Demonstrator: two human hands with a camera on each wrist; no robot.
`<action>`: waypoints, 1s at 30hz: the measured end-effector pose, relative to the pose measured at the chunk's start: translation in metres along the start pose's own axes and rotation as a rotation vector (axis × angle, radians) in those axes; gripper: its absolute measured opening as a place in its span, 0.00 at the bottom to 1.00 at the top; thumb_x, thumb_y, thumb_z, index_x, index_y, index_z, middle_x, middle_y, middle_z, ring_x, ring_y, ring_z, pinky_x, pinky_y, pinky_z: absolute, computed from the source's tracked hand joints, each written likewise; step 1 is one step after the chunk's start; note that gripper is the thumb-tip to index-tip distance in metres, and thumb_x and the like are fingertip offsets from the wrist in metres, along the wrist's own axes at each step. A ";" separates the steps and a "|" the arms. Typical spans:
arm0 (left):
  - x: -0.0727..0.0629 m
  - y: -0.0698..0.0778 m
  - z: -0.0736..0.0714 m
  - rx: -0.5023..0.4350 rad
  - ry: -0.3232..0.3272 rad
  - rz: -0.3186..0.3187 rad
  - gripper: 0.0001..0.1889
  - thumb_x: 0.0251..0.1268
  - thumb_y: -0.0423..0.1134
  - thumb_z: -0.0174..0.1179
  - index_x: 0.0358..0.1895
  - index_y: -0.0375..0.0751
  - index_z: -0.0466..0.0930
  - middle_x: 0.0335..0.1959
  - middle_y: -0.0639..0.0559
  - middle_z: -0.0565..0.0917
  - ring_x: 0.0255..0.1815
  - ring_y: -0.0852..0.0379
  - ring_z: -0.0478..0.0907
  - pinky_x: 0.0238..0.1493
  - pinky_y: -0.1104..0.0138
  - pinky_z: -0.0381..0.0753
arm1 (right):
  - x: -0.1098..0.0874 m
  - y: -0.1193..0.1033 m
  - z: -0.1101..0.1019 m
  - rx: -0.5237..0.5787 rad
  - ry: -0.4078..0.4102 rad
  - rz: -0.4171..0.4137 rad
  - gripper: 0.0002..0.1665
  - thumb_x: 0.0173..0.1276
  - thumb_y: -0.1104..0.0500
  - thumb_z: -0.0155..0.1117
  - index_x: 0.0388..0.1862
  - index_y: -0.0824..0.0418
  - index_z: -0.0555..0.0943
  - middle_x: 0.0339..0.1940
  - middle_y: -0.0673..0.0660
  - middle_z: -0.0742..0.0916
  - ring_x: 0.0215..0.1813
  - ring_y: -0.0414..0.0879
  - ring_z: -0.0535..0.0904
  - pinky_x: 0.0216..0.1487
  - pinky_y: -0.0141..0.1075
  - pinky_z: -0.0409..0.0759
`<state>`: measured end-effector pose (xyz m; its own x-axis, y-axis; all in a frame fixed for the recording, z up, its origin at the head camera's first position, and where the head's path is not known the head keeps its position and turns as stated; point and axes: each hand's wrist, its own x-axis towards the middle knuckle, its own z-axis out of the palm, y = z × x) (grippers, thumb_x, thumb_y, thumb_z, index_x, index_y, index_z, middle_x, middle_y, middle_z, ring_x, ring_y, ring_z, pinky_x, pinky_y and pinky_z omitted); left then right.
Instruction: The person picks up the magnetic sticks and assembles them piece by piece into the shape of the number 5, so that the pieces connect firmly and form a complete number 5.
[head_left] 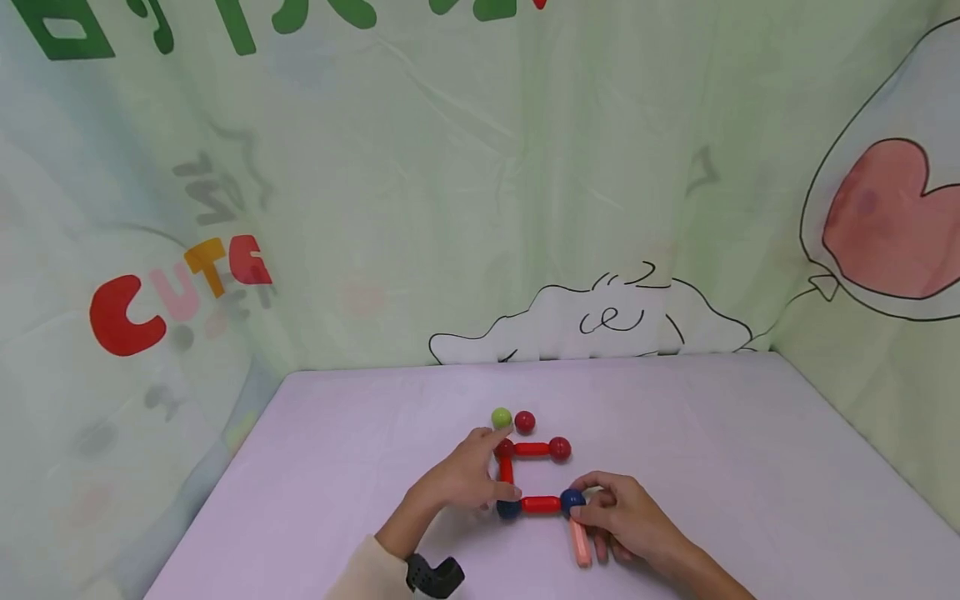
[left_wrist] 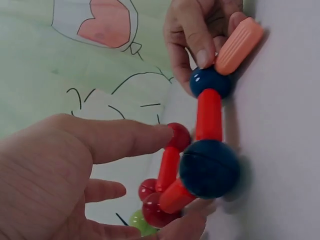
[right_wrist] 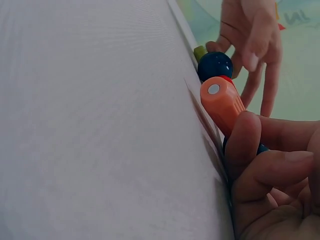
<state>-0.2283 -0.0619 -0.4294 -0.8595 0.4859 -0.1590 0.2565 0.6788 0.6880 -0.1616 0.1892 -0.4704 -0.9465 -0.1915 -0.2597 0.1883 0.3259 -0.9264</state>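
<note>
Right hand (head_left: 628,515) pinches the navy ball (head_left: 570,499); left hand (head_left: 471,473), fingers (left_wrist: 127,137) apart, should steady the red rod (head_left: 540,505) adjoining it.

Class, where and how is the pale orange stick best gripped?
Probably pinch the pale orange stick across its ridged sides, close to the free end, coming from the near side: its far end meets a blue ball, while the near end juts out with nothing attached.

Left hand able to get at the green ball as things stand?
Likely yes: in the head view, the left hand has a fingertip close to the green ball, with nothing visible between.
</note>
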 end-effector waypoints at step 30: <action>0.084 0.018 0.002 0.334 0.153 0.031 0.19 0.67 0.40 0.67 0.60 0.52 0.84 0.43 0.55 0.82 0.47 0.57 0.68 0.31 0.72 0.78 | 0.001 0.001 0.001 -0.032 0.018 -0.008 0.29 0.64 0.53 0.74 0.59 0.65 0.78 0.23 0.57 0.84 0.14 0.43 0.74 0.17 0.28 0.68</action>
<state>-0.2943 -0.0076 -0.4319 -0.8988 0.4381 -0.0163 0.3919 0.8196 0.4180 -0.1617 0.1891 -0.4720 -0.9526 -0.1773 -0.2471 0.1726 0.3538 -0.9193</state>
